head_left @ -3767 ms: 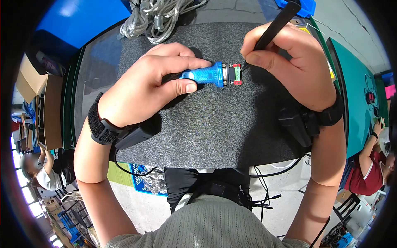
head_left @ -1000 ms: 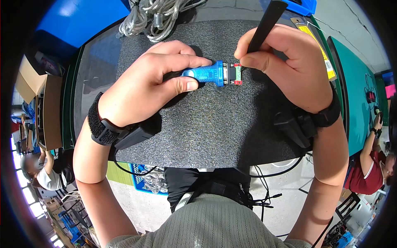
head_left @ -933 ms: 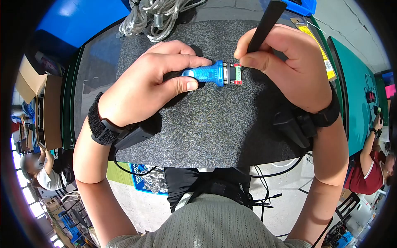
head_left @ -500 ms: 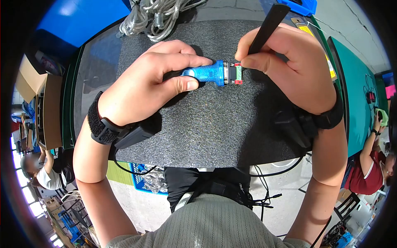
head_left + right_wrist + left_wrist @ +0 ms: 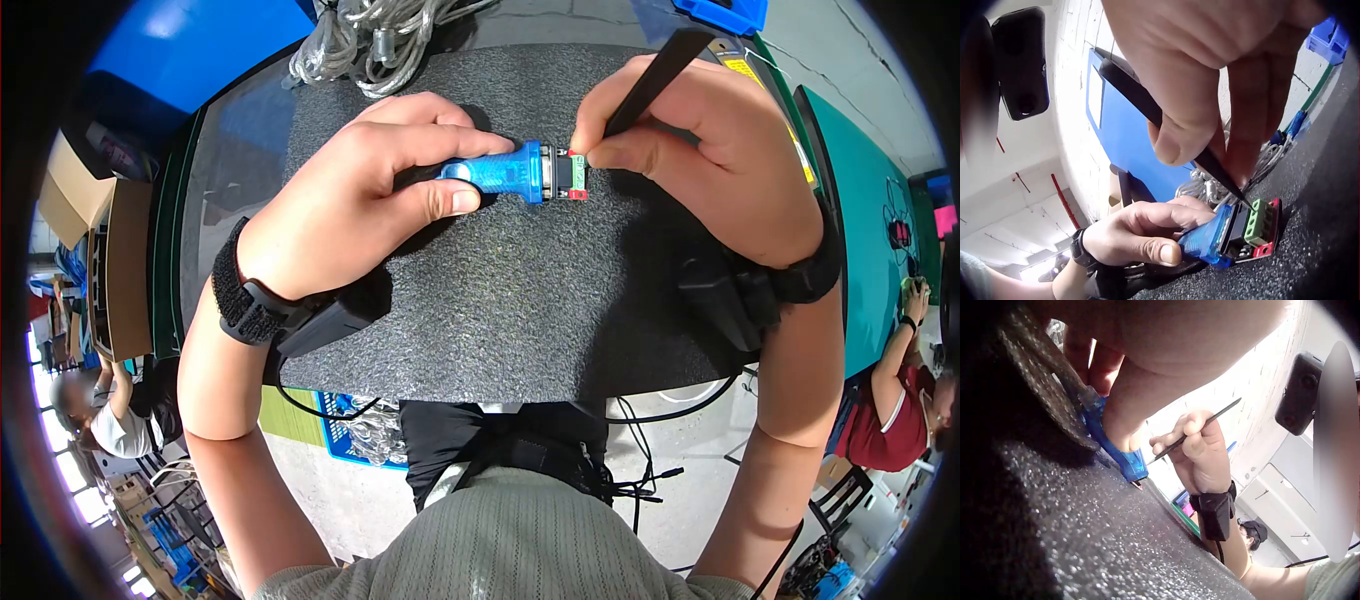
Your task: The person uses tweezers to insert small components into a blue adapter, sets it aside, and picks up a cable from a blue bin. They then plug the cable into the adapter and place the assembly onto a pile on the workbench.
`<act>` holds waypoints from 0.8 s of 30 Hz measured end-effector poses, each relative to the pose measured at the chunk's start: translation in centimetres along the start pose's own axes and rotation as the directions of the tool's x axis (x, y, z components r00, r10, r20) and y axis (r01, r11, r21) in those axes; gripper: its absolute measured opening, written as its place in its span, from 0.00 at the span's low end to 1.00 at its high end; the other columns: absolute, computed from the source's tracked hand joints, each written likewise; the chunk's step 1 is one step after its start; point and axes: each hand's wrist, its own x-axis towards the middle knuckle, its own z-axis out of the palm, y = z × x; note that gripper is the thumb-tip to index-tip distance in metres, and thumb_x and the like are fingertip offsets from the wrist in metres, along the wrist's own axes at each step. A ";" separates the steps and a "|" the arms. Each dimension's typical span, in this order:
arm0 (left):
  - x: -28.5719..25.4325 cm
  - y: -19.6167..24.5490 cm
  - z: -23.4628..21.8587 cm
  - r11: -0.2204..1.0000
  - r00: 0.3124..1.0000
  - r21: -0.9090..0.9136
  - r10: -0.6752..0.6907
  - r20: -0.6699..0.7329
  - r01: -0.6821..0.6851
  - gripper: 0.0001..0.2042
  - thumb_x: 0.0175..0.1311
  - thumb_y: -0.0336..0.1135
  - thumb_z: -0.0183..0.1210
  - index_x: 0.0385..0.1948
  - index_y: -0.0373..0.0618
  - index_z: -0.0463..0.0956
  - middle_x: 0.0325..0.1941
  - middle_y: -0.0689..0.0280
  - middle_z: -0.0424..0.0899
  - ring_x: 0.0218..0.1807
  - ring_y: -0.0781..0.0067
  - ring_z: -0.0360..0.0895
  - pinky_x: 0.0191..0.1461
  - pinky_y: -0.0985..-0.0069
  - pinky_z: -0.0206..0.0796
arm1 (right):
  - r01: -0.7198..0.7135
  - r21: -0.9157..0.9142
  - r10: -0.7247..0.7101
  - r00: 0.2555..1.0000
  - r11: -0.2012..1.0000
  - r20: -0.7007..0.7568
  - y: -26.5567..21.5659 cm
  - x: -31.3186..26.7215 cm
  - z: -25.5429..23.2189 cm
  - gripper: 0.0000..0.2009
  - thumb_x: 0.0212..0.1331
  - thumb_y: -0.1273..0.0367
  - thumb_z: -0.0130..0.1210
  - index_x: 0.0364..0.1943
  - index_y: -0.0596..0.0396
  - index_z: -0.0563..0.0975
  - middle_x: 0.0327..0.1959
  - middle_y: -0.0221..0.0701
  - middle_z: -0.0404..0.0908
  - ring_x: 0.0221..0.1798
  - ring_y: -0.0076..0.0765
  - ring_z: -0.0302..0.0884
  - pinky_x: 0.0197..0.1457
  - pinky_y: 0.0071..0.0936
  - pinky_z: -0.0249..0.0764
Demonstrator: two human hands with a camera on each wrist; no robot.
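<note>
My left hand [image 5: 350, 190] grips a translucent blue serial adapter [image 5: 500, 175] between thumb and fingers, low over the dark mat. A small red board with a green terminal block [image 5: 1260, 223] is joined to the adapter's metal connector end. My right hand [image 5: 700, 140] pinches slim black tweezers [image 5: 660, 78], their back end slanting up and away. In the right wrist view, the pointed tip comes down at the near top edge of the green block. Seen from the left wrist, the blue adapter [image 5: 1124, 456] lies close over the mat, and my fingers hide part of it.
A grey textured mat [image 5: 480, 320] covers the table under my hands. Coiled clear-sheathed cables [image 5: 375, 45] lie at the back. A yellow-and-black package [image 5: 740, 68] and a blue bin [image 5: 735, 14] stand back right. Other people are at both sides.
Over the last second the back end of the tweezers swings right and lower in the head view, while the tip stays by the green block. The left hand keeps its grip on the adapter.
</note>
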 end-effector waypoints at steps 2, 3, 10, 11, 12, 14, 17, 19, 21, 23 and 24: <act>0.0 0.0 0.0 1.000 1.000 0.011 0.005 -0.004 -0.005 0.17 0.64 0.34 0.63 0.53 0.41 0.79 0.47 0.62 0.77 0.49 0.65 0.75 0.56 0.73 0.65 | -0.011 -0.013 0.011 1.000 1.000 0.010 -0.1 0.0 0.0 0.04 0.54 0.77 0.62 0.34 0.59 0.81 0.30 0.30 0.82 0.31 0.27 0.79 0.36 0.22 0.72; 0.0 -0.1 0.0 1.000 1.000 0.012 0.007 -0.003 -0.007 0.17 0.64 0.34 0.63 0.53 0.41 0.79 0.47 0.62 0.77 0.49 0.66 0.75 0.56 0.73 0.65 | 0.005 -0.011 -0.005 1.000 1.000 0.006 0.0 0.1 0.1 0.04 0.54 0.77 0.63 0.34 0.59 0.81 0.29 0.30 0.81 0.30 0.27 0.78 0.35 0.22 0.72; 0.0 -0.1 0.0 1.000 1.000 -0.006 0.003 -0.001 -0.003 0.17 0.64 0.34 0.63 0.54 0.41 0.79 0.47 0.63 0.77 0.49 0.68 0.75 0.55 0.74 0.66 | 0.047 -0.021 -0.047 0.999 0.999 -0.021 0.4 0.1 0.4 0.04 0.54 0.76 0.63 0.34 0.59 0.81 0.29 0.30 0.81 0.30 0.27 0.78 0.34 0.22 0.72; 0.0 -0.1 0.0 1.000 1.000 -0.006 0.003 -0.001 -0.003 0.17 0.64 0.34 0.63 0.54 0.41 0.79 0.47 0.63 0.77 0.49 0.68 0.75 0.55 0.74 0.66 | 0.046 -0.022 -0.047 0.999 0.999 -0.021 0.3 0.1 0.4 0.04 0.54 0.76 0.63 0.34 0.59 0.81 0.29 0.30 0.81 0.30 0.27 0.78 0.34 0.22 0.72; 0.0 0.0 0.0 1.000 1.000 -0.025 -0.010 0.000 0.010 0.17 0.64 0.34 0.63 0.54 0.41 0.79 0.46 0.63 0.77 0.49 0.68 0.75 0.54 0.74 0.66 | 0.041 -0.037 -0.042 0.999 0.998 -0.018 0.2 0.1 0.4 0.05 0.54 0.77 0.63 0.34 0.59 0.81 0.29 0.29 0.81 0.30 0.27 0.78 0.35 0.22 0.72; 0.0 0.0 0.0 0.999 1.000 -0.044 -0.024 0.001 0.024 0.17 0.64 0.34 0.63 0.54 0.41 0.79 0.46 0.63 0.77 0.48 0.68 0.75 0.54 0.74 0.66 | 0.038 -0.052 -0.039 0.999 0.998 -0.015 0.1 0.2 0.4 0.05 0.53 0.77 0.63 0.34 0.59 0.81 0.29 0.29 0.81 0.30 0.27 0.78 0.35 0.21 0.72; 0.0 0.0 0.0 0.999 1.000 -0.039 -0.018 0.004 0.018 0.17 0.64 0.34 0.63 0.54 0.41 0.79 0.46 0.63 0.76 0.48 0.69 0.74 0.53 0.75 0.66 | 0.042 -0.043 -0.043 0.999 0.998 -0.026 0.2 0.1 0.5 0.05 0.54 0.77 0.63 0.34 0.59 0.81 0.29 0.29 0.82 0.30 0.26 0.78 0.35 0.21 0.73; 0.0 0.0 0.0 0.999 1.000 -0.029 -0.017 0.004 0.017 0.17 0.64 0.34 0.63 0.54 0.41 0.79 0.46 0.63 0.76 0.47 0.69 0.74 0.53 0.74 0.66 | 0.030 -0.029 -0.031 0.999 0.999 -0.034 0.1 0.1 0.5 0.05 0.54 0.76 0.64 0.34 0.59 0.82 0.29 0.30 0.82 0.30 0.26 0.78 0.35 0.20 0.73; -0.1 -0.1 0.0 1.000 1.000 -0.026 -0.011 0.001 0.011 0.17 0.64 0.33 0.63 0.54 0.41 0.79 0.46 0.63 0.76 0.47 0.69 0.74 0.53 0.74 0.66 | 0.040 -0.040 -0.041 0.999 0.998 -0.036 0.1 0.2 0.6 0.05 0.54 0.76 0.64 0.35 0.59 0.82 0.29 0.29 0.82 0.30 0.25 0.78 0.35 0.20 0.73; -0.1 -0.1 0.0 1.000 1.000 -0.023 -0.004 -0.001 0.004 0.17 0.64 0.33 0.63 0.54 0.41 0.79 0.46 0.63 0.76 0.47 0.69 0.74 0.53 0.74 0.66 | 0.049 -0.052 -0.051 0.998 0.997 -0.038 0.1 0.2 0.6 0.06 0.54 0.76 0.65 0.35 0.59 0.82 0.29 0.29 0.82 0.30 0.25 0.78 0.35 0.20 0.73; -0.1 -0.1 0.0 1.000 1.000 -0.025 -0.005 -0.002 0.005 0.17 0.64 0.33 0.63 0.54 0.41 0.79 0.46 0.64 0.76 0.47 0.69 0.74 0.53 0.74 0.66 | 0.042 -0.053 -0.044 0.998 0.998 -0.040 0.1 0.2 0.7 0.06 0.54 0.76 0.65 0.35 0.60 0.82 0.29 0.30 0.82 0.30 0.25 0.78 0.35 0.20 0.73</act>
